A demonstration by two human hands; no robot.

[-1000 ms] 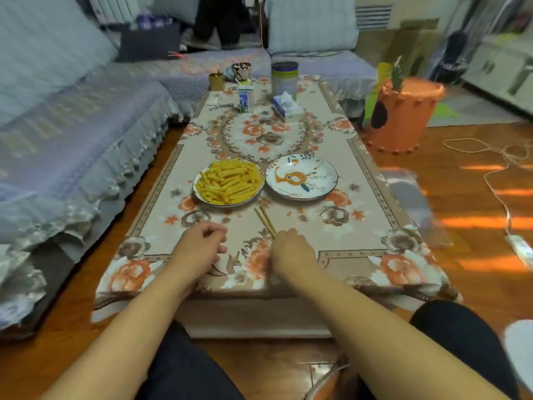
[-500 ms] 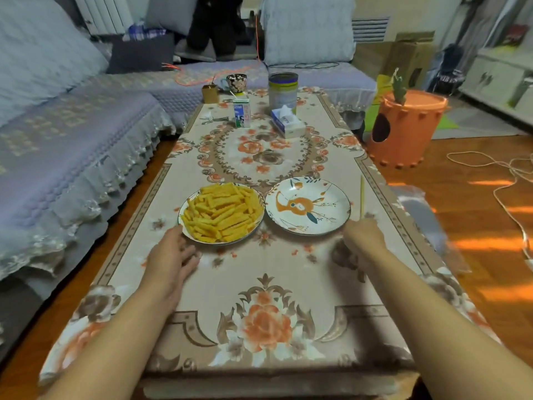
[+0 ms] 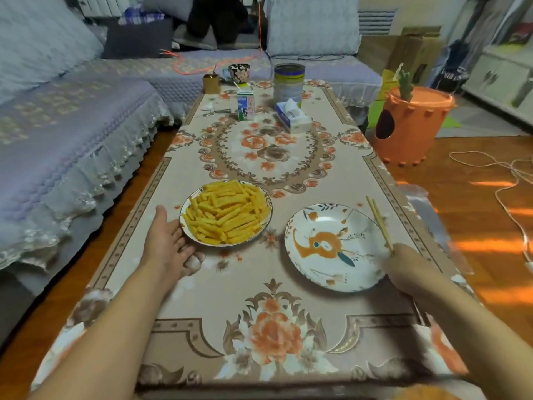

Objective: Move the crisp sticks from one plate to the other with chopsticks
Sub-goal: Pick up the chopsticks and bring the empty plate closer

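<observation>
Right hand (image 3: 403, 267) is gripping 2 chopsticks (image 3: 379, 222), tips pointing away, beside the patterned plate (image 3: 331, 272) – left hand (image 3: 167, 241) is lying relaxed, fingers touching the plate (image 3: 184, 226) piled with crisp sticks (image 3: 227, 216) on the table (image 3: 259, 327)

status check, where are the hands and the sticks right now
Left hand open against the rim of the white plate heaped with yellow crisp sticks. Right hand grips wooden chopsticks beside the bare fox-patterned plate. Nothing between plates.
</observation>
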